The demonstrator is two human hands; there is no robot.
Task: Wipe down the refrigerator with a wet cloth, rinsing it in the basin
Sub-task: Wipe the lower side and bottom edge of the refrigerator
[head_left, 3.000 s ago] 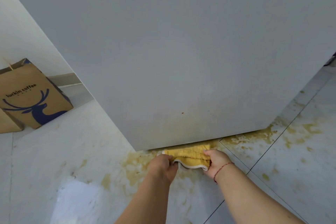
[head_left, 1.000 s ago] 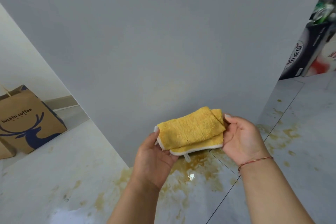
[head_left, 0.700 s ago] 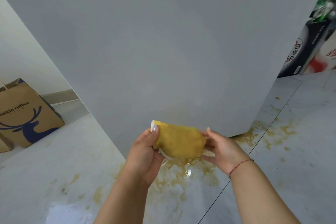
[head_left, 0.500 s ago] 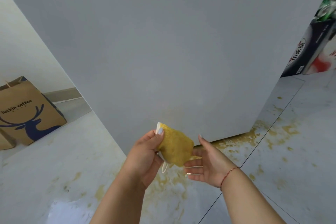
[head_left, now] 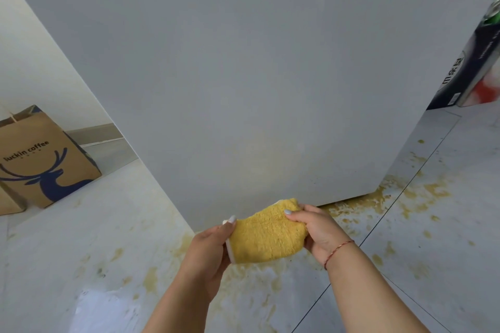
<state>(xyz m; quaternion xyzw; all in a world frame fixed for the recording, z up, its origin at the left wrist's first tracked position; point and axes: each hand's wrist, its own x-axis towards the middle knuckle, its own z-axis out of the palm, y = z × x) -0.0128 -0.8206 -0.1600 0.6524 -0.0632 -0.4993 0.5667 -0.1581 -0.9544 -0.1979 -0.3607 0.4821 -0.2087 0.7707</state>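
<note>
Pale tiled floor (head_left: 81, 238), splashed with yellow-brown stains at lower centre and lower right. Refrigerator (head_left: 257, 76): grey side panel filling the upper frame, faintly yellowed low down. Cloth (head_left: 266, 234): yellow, folded, held off the floor at lower centre, just before the panel's bottom edge, probably being refolded to offer a cleaner face. Left hand (head_left: 209, 251): grip closed on the cloth's left end. Right hand (head_left: 315, 227): grip closed on its right end. Paper bag (head_left: 40, 159): middle left. Basin: not visible.

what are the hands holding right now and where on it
Both hold the folded yellow terry cloth: the left hand grips its white-trimmed left edge, the right hand its upper right end.
</note>
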